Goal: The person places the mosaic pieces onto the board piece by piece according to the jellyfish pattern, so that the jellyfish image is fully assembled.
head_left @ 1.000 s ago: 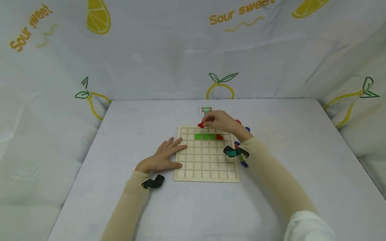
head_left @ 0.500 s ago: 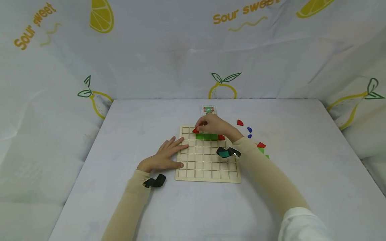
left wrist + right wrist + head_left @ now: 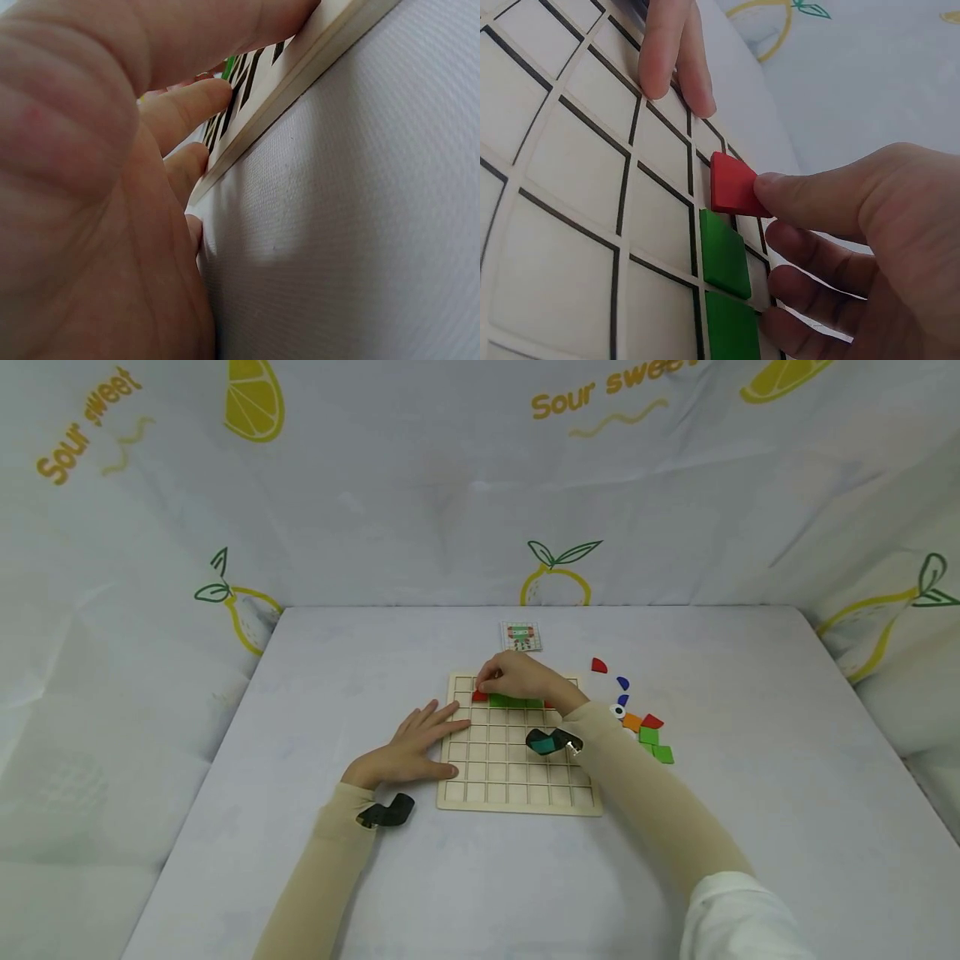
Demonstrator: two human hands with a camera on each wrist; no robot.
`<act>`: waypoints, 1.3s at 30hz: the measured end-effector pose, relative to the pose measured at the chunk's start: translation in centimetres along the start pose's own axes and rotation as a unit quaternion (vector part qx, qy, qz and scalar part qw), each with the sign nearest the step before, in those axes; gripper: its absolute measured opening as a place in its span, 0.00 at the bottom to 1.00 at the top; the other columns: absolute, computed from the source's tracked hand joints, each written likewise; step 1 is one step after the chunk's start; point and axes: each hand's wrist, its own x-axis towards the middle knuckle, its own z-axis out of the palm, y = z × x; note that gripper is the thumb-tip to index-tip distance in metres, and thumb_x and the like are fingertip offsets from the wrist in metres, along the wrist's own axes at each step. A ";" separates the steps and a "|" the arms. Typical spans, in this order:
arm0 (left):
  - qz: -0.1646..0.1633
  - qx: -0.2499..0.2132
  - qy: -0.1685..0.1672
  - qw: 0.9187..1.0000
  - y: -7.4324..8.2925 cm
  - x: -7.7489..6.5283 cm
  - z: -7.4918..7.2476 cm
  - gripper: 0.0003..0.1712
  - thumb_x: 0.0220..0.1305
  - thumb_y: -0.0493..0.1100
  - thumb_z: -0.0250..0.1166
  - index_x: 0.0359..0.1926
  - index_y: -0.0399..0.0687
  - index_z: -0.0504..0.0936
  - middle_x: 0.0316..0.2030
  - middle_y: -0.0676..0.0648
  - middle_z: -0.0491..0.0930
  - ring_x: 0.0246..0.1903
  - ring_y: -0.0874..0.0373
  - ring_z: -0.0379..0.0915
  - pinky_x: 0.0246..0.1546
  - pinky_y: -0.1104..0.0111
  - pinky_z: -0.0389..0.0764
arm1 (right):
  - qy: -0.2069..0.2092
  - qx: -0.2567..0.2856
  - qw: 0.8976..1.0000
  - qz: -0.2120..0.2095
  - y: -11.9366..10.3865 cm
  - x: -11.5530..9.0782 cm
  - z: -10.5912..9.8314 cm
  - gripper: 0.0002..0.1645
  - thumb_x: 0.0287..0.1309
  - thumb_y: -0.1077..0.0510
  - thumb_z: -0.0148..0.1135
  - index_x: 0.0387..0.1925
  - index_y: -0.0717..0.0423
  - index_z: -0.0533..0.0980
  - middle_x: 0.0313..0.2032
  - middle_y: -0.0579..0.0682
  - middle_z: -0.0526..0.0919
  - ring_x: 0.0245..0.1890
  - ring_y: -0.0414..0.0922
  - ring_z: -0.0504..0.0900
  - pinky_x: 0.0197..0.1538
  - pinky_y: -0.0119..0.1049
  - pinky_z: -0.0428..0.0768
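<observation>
My right hand (image 3: 517, 677) pinches a red quarter-round tile (image 3: 733, 184) between thumb and fingers, at the left end of a row of green square tiles (image 3: 513, 702). In the right wrist view the red tile sits right beside the nearest green tile (image 3: 724, 255), over a square of the wooden grid board (image 3: 502, 768). Another red tile (image 3: 549, 703) at the row's right end is partly hidden by the hand. My left hand (image 3: 408, 747) lies with spread, straight fingers on the board's left edge; its fingertips rest on the rim (image 3: 274, 105) in the left wrist view.
A small printed pattern card (image 3: 521, 636) lies behind the board. To the right are loose pieces: a red tile (image 3: 599, 666), blue pieces (image 3: 623, 683), a white round eye piece (image 3: 617, 711), an orange tile (image 3: 632, 722) and green tiles (image 3: 663, 754), partly beside the right sleeve.
My right hand has moved left and down with the red tile, from above the board's back edge to the row's left end. The left hand stays in place.
</observation>
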 end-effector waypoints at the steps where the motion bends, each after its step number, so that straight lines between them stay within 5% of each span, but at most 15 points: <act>1: 0.002 -0.001 0.001 1.000 0.0 0.0 0.0 0.45 0.64 0.52 0.68 0.78 0.56 0.59 0.83 0.47 0.40 0.81 0.42 0.21 0.79 0.42 0.27 | 0.000 -0.004 1.000 0.003 0.0 0.0 0.1 0.11 0.72 0.55 0.59 0.44 0.53 0.86 0.44 0.50 0.87 0.38 0.42 0.78 0.48 0.38 0.78; 22: -0.003 -0.001 0.003 1.000 0.0 0.1 0.0 0.46 0.63 0.51 0.69 0.78 0.56 0.59 0.83 0.47 0.40 0.81 0.43 0.22 0.79 0.43 0.27 | 0.011 -0.037 0.999 -0.016 -0.4 0.1 1.1 0.06 0.69 0.60 0.61 0.40 0.57 0.83 0.32 0.51 0.81 0.30 0.42 0.73 0.38 0.34 0.74; 29: -0.007 -0.003 0.005 1.000 0.0 0.0 0.2 0.46 0.63 0.51 0.69 0.78 0.57 0.60 0.83 0.48 0.40 0.82 0.44 0.22 0.79 0.44 0.27 | 0.040 -0.009 0.999 -0.003 -0.5 -0.6 1.1 0.18 0.69 0.57 0.60 0.56 0.62 0.77 0.46 0.56 0.81 0.44 0.48 0.78 0.50 0.42 0.80; 39: -0.008 0.008 0.003 1.000 0.0 0.2 0.2 0.47 0.62 0.52 0.69 0.79 0.57 0.59 0.83 0.48 0.39 0.82 0.44 0.21 0.79 0.44 0.28 | 0.073 0.061 0.995 0.022 0.6 -4.9 -2.3 0.21 0.74 0.51 0.55 0.59 0.60 0.77 0.50 0.54 0.82 0.50 0.51 0.78 0.51 0.46 0.79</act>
